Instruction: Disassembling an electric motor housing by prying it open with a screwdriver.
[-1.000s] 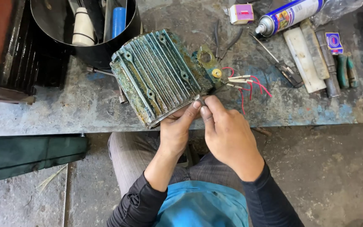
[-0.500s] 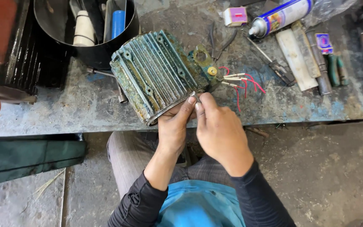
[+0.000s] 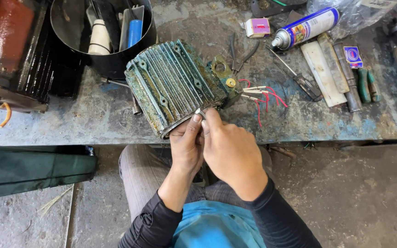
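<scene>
At the workbench's (image 3: 93, 119) near edge, a green ribbed motor housing (image 3: 175, 85) lies on its side, open end toward the person. Left hand (image 3: 187, 142) pinches closed at the housing's lower rim; right hand (image 3: 228, 147) beside it, fingertips closed on a small metal piece (image 3: 200, 111), possibly a bolt or pin, too small to tell. Both hands touch the rim at the same spot.

Red and white lead wires (image 3: 260, 94) trail loose from the terminal side, ends bare and unconnected. No end cover on the near face, so the housing looks partly stripped or partly assembled; fastener work at the rim appears underway.

Along the far edge: black bucket (image 3: 111, 64) of tools, pliers (image 3: 240, 53), spray can (image 3: 304, 27), screwdriver (image 3: 295, 76).
</scene>
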